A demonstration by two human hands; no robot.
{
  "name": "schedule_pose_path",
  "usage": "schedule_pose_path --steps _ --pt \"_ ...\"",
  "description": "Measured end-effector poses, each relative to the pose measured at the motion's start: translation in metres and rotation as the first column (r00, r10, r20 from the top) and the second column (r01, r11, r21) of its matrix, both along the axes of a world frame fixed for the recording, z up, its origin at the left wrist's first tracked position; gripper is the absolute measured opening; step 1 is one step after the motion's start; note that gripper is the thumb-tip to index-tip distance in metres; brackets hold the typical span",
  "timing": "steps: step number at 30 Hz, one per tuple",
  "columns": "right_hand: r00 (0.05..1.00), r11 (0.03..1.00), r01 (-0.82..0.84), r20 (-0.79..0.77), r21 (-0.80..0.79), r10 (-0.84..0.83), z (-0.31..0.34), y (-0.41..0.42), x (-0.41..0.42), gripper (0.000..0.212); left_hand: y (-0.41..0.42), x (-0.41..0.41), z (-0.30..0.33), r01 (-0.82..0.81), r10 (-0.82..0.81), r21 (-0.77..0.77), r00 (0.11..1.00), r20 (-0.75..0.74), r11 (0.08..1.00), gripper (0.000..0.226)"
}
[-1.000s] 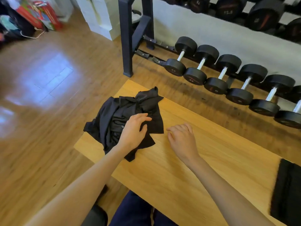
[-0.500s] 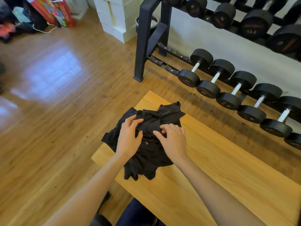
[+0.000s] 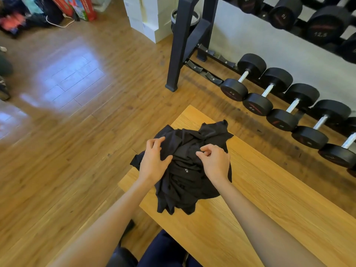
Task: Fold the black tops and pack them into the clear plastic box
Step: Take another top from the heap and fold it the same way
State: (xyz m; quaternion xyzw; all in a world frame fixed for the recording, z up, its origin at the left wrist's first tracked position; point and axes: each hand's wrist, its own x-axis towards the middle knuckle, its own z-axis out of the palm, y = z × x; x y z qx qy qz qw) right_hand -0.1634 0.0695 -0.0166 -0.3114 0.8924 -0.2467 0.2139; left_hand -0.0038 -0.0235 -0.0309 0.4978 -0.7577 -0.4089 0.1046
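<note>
Both hands, left hand and right hand, are gripping the crumpled black tops at the bench left end.

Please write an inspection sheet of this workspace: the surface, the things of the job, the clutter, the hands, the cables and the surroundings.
Surface: wooden table, bare wood at right.
Job's things: black tops in a crumpled heap at the table's near-left corner, unfolded; clear plastic box not in view.
Clutter: nothing seen on the table.
Hands: left hand grips the heap's left side; right hand pinches fabric near the middle.
Cables: white cable on the floor, far left.
Surroundings: dumbbells on a black rack; white boxes; wooden floor.
</note>
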Motion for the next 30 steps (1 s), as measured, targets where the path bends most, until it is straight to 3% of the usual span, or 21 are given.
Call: schedule_pose_path --steps 3,6,9,14,18,24,28,30 --pt "0.998 0.989 0.014 0.055 -0.147 -0.006 0.003 0.002 -0.002 0.005 0.0 0.002 -0.001 0.005 -0.004 0.018 1.0 -0.019 1.0 0.062" --pt "0.975 0.942 0.076 0.224 -0.328 0.0 0.016 0.006 -0.007 0.003 0.0 0.003 -0.001 -0.005 0.006 0.029 0.999 -0.049 1.0 0.058" --pt "0.931 0.905 0.142 0.365 -0.401 0.016 0.034 0.012 -0.009 0.005 0.003 0.001 0.001 -0.011 0.01 -0.001 0.997 -0.077 1.0 0.052" --pt "0.822 0.868 0.314 0.568 -0.384 -0.046 0.049 0.026 -0.015 0.01 0.009 -0.002 0.001 -0.015 0.012 -0.022 0.993 -0.121 1.0 0.047" --pt "0.761 0.853 0.38 0.645 -0.358 -0.068 0.056 0.041 -0.022 0.008 0.015 -0.006 0.007 -0.016 0.011 -0.033 0.987 -0.161 0.999 0.044" --pt "0.711 0.892 0.294 0.702 -0.343 0.035 0.064 0.069 -0.035 0.017 0.03 -0.028 0.031 0.029 -0.022 0.022 0.96 -0.28 0.999 0.031" --pt "0.663 0.904 0.246 0.741 -0.349 0.105 0.07 0.085 -0.037 0.021 0.038 -0.051 0.046 0.175 -0.152 0.049 0.938 -0.312 0.983 0.037" --pt "0.623 0.902 0.253 0.773 -0.349 0.124 0.072 0.092 -0.039 0.022 0.038 -0.062 0.047 0.239 -0.221 0.042 0.941 -0.257 0.97 0.045"
